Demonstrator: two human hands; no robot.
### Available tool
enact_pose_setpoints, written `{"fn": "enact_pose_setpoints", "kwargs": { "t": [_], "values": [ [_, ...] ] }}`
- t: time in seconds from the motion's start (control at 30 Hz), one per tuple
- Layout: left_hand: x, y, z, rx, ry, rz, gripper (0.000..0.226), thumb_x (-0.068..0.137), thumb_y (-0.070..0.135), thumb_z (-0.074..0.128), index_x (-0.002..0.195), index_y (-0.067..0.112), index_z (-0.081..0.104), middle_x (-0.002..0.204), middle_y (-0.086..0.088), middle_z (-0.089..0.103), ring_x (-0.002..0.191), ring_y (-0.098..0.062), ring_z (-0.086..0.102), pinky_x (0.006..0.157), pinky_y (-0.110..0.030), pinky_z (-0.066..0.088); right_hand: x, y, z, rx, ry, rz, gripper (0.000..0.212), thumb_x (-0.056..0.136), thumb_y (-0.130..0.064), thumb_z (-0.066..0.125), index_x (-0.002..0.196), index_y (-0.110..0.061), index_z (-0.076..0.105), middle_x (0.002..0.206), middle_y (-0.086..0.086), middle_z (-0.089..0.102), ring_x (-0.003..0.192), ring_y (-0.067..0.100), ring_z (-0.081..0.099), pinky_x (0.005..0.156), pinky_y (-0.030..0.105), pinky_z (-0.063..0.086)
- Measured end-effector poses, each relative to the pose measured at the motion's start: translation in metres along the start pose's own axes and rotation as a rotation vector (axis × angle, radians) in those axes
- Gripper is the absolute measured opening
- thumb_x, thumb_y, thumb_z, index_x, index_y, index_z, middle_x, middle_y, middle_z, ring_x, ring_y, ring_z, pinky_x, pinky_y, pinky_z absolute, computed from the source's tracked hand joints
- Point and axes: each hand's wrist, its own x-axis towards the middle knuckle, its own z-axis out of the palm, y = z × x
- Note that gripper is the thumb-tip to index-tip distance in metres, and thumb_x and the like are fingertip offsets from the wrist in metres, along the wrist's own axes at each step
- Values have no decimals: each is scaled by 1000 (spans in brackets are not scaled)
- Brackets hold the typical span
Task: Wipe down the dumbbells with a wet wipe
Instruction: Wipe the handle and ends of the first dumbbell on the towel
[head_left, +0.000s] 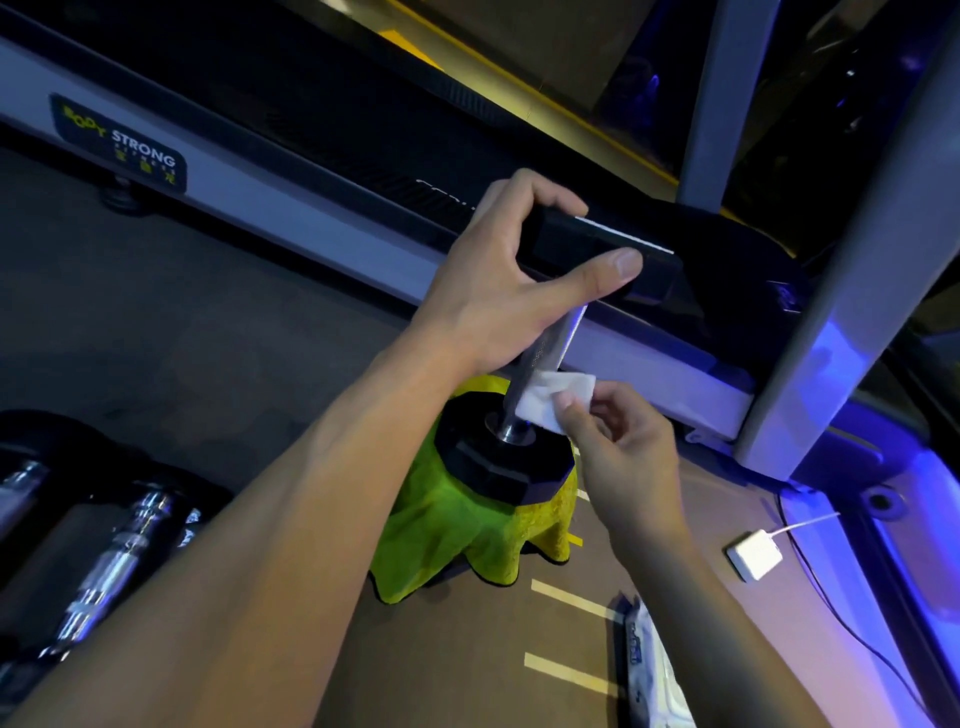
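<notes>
One dumbbell (524, 395) upright in left hand (498, 291); right hand (618, 441) w/ one wipe (550, 400).

Dumbbell (519, 452): black angular heads, knurled chrome handle. Stands on end, tilted slightly; lower head rests on green-yellow cloth draped over something hidden, upper head at top, near treadmill edge, clasped from side.

Wet wipe (550, 397): small white folded pad, pressed against lower part of chrome handle, just above lower head, pinched at its right edge.

More dumbbells (98, 566): lying on floor at far left, chrome handles gleaming, black heads in shadow, well apart from upright one.
</notes>
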Motion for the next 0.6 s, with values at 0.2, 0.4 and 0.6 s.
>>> {"fn": "enact_pose_setpoints", "kwargs": {
  "t": [0.2,0.4,0.6],
  "values": [
    [-2,0,0,-4,-8,1,42,86,47,84,115,28,60,117,15,54,108,5,55,89,-6,41,5,-15,10,595,-8,446,36,110,-34,40,98,-8,61,117,25,73,114,35,71,101,41,53],
    [-2,2,1,6,-22,-3,42,87,48,83,116,30,59,116,18,52,112,7,52,91,-10,42,34,-37,38,433,-72,535,76,107,-60,28,93,-7,80,79,5,75,72,24,67,74,31,54],
    [-3,2,2,0,-15,-23,45,84,51,84,116,32,59,115,18,52,113,-2,57,85,-34,55,50,-40,51,480,-12,612,70,107,-61,25,98,-8,70,93,22,73,66,29,62,64,34,50]
  ]
}}
